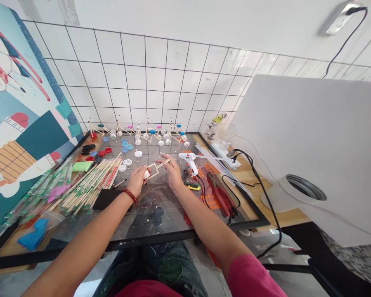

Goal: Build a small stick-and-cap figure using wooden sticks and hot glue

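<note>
Above the middle of the dark glass tabletop, my left hand [137,180] pinches a small frame of wooden sticks [154,172] with a white bottle cap at its left end. My right hand [173,172] is closed on the right side of the same frame, where sticks stick out between the fingers. Just right of that hand stands a white glue gun [190,163], its cord running down the table. A yellow-green utility knife [192,187] lies below the glue gun. White bottle caps [127,162] lie beyond my left hand.
Several finished stick-and-cap models [148,133] line the back edge. Bundled chopsticks [94,183] cover the left side, near red caps [105,152]. Red-handled pliers [220,194], clear glue sticks [222,167] and a power strip [225,154] are at right. A white bucket [284,198] stands beyond them.
</note>
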The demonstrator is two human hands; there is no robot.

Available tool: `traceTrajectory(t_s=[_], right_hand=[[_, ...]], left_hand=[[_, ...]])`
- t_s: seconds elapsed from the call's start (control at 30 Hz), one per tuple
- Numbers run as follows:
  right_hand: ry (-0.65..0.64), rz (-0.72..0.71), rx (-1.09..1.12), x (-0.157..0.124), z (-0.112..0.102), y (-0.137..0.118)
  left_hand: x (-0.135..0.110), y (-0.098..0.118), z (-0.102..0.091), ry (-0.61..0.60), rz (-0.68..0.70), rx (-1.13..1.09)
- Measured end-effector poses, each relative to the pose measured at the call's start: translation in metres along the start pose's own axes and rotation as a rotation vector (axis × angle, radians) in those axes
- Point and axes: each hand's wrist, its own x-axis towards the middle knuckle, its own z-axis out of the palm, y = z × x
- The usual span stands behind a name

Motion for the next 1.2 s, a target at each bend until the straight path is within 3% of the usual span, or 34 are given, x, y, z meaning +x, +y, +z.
traceTrajectory(t_s=[0.2,0.67,1.2], right_hand=[[-0.041,0.007,0.052,0.000,0.000,0.003],[-0.002,0.038,0.095,0.002,-0.001,0.009],[0.016,-0.010,-0.078,0.006,-0.003,0.014]], left_hand=[[-0.001,0.001,0.000,-0.029,0.004,-0.005],[0.002,-0.004,-0.002,-0.022,0.030,-0.031],[0.003,-0.004,-0.004,-0.004,0.036,-0.025]])
